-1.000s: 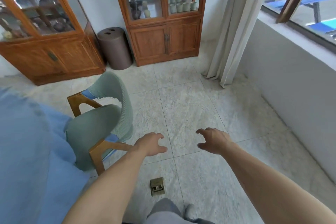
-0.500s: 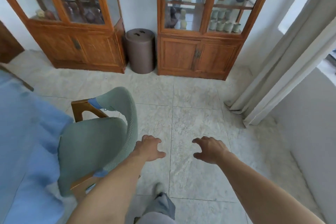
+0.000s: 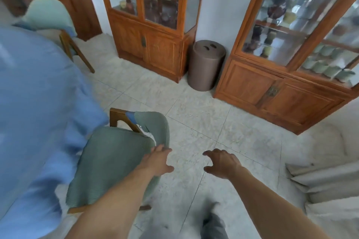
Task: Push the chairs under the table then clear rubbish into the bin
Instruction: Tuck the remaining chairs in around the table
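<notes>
A: What is the largest thing near the fingers?

B: The table [image 3: 29, 103] under its blue cloth, well off to the outer side of the left hand [image 3: 158, 162]. Beyond both hands stand two wooden cabinets [image 3: 151, 44], with a brown bin [image 3: 206, 64] on the floor between them.

A: And the chairs?

B: A green chair [image 3: 116, 161] sits just beside the table; its curved back lies at the left fingertips, though whether they touch it I cannot tell. A second chair [image 3: 48, 15] is far beyond, blurred.

A: The fingers themselves?

B: Left fingers spread and relaxed, gripping nothing. The right hand [image 3: 223, 163] hovers over bare tile, fingers loosely curled, holding nothing.
</notes>
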Available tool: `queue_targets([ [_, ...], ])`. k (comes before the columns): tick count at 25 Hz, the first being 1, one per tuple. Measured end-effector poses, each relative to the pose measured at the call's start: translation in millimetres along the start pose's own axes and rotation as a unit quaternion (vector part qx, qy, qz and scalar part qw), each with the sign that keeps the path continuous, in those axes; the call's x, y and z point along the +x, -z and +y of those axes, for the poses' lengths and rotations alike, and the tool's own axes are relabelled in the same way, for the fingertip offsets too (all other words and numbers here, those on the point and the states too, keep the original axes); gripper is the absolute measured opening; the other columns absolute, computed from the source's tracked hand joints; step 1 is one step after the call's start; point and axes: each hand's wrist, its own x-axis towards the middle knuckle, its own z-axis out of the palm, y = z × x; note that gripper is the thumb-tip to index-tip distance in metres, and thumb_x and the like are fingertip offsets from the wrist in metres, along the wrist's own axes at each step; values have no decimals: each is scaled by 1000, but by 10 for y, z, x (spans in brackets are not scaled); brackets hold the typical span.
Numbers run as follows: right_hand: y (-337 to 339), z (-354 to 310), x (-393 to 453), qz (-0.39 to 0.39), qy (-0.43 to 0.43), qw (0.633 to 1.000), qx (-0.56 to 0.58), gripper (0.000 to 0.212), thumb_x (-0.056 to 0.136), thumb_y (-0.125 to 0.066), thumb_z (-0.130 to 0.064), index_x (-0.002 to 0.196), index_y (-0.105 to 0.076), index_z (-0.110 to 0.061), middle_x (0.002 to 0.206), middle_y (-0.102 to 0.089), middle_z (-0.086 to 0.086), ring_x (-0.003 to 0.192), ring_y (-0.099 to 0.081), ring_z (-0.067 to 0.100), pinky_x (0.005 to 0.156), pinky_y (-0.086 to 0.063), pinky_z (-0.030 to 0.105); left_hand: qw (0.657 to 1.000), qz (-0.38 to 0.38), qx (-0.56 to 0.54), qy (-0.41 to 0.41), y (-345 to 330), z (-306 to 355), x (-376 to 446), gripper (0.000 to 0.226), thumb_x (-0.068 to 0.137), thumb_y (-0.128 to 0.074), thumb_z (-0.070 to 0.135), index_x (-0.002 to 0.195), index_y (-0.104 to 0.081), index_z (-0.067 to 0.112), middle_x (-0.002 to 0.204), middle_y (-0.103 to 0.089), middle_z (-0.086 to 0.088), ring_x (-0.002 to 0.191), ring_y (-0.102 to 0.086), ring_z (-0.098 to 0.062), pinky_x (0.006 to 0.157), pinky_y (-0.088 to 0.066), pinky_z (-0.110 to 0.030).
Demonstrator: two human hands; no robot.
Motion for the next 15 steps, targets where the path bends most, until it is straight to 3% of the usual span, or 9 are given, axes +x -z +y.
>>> queue_targets([
  [2, 163, 42, 450, -14, 51, 998, -24, 63, 90, -54, -50, 148, -34, -35, 145, -47, -1, 129, -48, 24, 102, -42, 41, 998, 6, -30, 51, 59, -72, 145, 95, 84, -67, 49, 157, -9, 31, 163, -8, -4, 146, -20, -32, 115, -30, -46],
  [5, 455, 120, 1122, -25, 131, 989, -60, 64, 90, -55, -50, 148, -33, -35, 145, -47, 0, 129, -49, 24, 102, -41, 41, 991, 14, -57, 116, 158, -72, 425, 110, 78, -73, 54, 157, 0, 31, 161, -16, -10, 144, -24, -35, 115, -29, -48],
  [11, 982, 410, 2053, -47, 271, 947, -164, 62, 90, -54, -48, 147, -34, -34, 142, -47, 2, 126, -49, 25, 100, -41, 40, 939, 51, -185, 286, 13, 237, 719, 111, 78, -76, 48, 155, 4, 39, 160, -13, -7, 144, -25, -34, 111, -35, -54],
  [15, 1164, 324, 2462, -64, 346, 907, -231, 65, 89, -55, -48, 148, -33, -34, 143, -46, 2, 126, -48, 25, 100, -41, 41, 893, 63, -216, 390, -199, 362, 577, 102, 81, -74, 44, 156, -8, 31, 159, -19, -8, 142, -29, -33, 109, -38, -53],
])
